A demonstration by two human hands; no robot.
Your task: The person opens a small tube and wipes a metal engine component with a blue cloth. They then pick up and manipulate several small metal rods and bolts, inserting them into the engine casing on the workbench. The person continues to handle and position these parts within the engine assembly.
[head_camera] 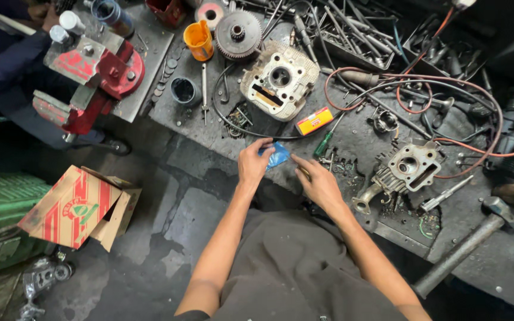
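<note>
While both hands meet at the bench edge: left hand (252, 163) pinches blue packet (278, 156) | right hand (318, 183) fingers curled beside it, grip unclear | packet lies on workbench (364, 142) near edge | green-handled screwdriver (323, 144), yellow-red box (314, 121) just beyond | cylinder head (279, 79) farther | red vise (93, 77) far left

dim, even overhead light, soft shadows, sharp centre, wide-angle bending and darkening toward the edges.
</note>
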